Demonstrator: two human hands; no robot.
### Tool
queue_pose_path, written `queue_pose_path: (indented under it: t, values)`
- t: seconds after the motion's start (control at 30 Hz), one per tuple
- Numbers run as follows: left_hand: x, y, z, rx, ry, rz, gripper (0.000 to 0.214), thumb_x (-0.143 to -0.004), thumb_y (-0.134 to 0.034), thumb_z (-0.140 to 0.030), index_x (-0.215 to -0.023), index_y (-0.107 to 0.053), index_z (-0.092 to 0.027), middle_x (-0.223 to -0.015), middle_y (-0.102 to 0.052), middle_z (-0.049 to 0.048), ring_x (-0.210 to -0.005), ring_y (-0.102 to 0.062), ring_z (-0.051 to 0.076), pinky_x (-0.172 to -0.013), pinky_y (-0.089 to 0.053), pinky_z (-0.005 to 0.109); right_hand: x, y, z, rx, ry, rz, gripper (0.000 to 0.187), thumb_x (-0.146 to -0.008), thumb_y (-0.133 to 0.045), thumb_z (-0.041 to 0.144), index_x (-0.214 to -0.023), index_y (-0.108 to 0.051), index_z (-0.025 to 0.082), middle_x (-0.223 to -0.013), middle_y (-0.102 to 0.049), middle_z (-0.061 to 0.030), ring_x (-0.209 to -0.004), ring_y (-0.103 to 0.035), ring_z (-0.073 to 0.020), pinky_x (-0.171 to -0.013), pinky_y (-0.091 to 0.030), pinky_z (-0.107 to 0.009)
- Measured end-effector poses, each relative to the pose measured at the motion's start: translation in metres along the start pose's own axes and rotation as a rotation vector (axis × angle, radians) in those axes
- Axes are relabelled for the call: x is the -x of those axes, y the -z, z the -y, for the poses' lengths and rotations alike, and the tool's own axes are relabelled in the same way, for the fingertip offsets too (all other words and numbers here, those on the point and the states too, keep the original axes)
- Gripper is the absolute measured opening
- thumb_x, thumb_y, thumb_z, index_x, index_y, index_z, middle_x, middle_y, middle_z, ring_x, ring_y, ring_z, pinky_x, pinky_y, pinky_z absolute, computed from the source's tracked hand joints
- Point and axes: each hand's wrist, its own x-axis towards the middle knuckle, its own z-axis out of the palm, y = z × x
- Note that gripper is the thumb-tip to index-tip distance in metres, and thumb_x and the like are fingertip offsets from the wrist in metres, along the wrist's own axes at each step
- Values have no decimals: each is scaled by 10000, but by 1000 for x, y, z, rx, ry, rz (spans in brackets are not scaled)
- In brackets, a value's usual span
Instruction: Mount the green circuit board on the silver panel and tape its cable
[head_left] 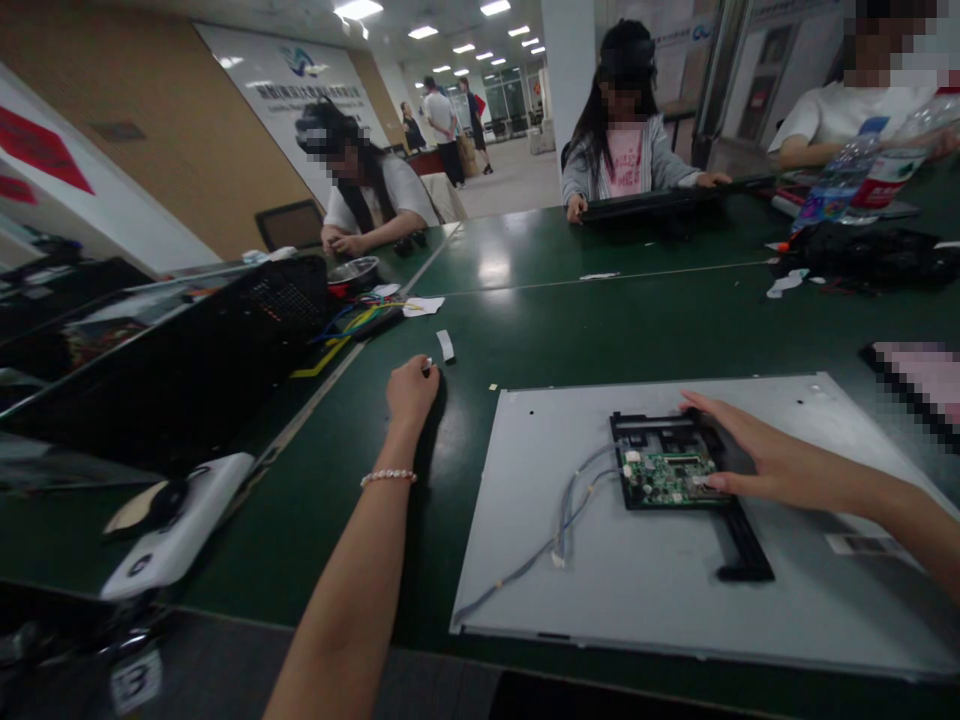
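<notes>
My left hand (414, 392) is closed above the green table, with a tiny whitish bit at its fingertips that I cannot make out. Just beyond it lies a short white strip (445, 346). My right hand (757, 455) is open over a black plastic bracket (742, 540), its fingers stretched along the far edge. Its thumb touches the right side of a green circuit board (667, 480) set in that bracket. Both rest on a large flat grey panel (517, 490). Thin grey-blue cables (517, 572) run from the board's left connectors to the panel's near left corner.
A big black casing (172, 370) stands at the left, with coloured wires (367, 315) beside it. A white device (180, 525) lies nearer. Bottles (840, 180) and a black bundle (870, 252) are at the far right. Across the table (540, 325) sit several people.
</notes>
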Motion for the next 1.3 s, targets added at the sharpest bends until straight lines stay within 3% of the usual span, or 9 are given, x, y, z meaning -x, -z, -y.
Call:
queue_pose_path:
  t: [0.47, 0.8, 0.9, 1.03, 1.2, 1.3]
  values:
    - [-1, 4, 1, -61, -11, -5, 379, -939, -386, -207, -1134, -710, -189, -1050, -728, 159, -961, -681, 289, -799, -486, 347, 0, 0, 0, 1, 1, 6, 876, -861, -613, 487, -1562, -107, 349, -1581, -339, -73, -1431, -333, -336, -1161, -301, -554]
    - [6, 28, -23, -55, -99, -85, 380, -962, -372, -212, -1188, -674, -161, -1156, -694, 147, -1050, -647, 280, -881, -467, 358, 0, 4, 2, -21, 16, 35, 895, -850, -632, 480, -1564, -124, 294, -1605, -270, -114, -1444, -300, -348, -1176, -261, -560]
    - [10, 43, -48, -30, -249, -141, 358, -946, -398, -178, -1147, -693, -150, -1135, -704, 133, -1040, -651, 269, -902, -460, 360, 1, 5, -2, -32, 43, 60, 987, -793, -705, 482, -1563, -121, 283, -1606, -251, -126, -1445, -289, -361, -1174, -253, -573]
    - [30, 65, -112, 109, -505, -198, 312, -907, -455, -121, -1070, -720, -145, -1080, -730, 101, -991, -670, 242, -910, -464, 351, 1, 6, -4, -56, 50, 69, 1034, -759, -737, 487, -1563, -122, 278, -1602, -247, -128, -1440, -292, -358, -1175, -249, -570]
    - [89, 79, -206, 209, -846, -49, 255, -920, -503, -131, -1074, -701, -177, -947, -750, 65, -865, -688, 202, -806, -477, 323, -1, 7, -4, -85, 55, 60, 1048, -749, -744, 489, -1565, -124, 267, -1593, -264, -134, -1442, -287, -354, -1184, -224, -568]
    - [122, 77, -243, 164, -1003, 68, 212, -923, -505, -128, -1041, -676, -169, -807, -733, 46, -747, -676, 187, -719, -452, 308, -2, 7, -4, -90, 57, 51, 1046, -748, -744, 494, -1562, -130, 261, -1591, -267, -140, -1442, -287, -356, -1180, -225, -578]
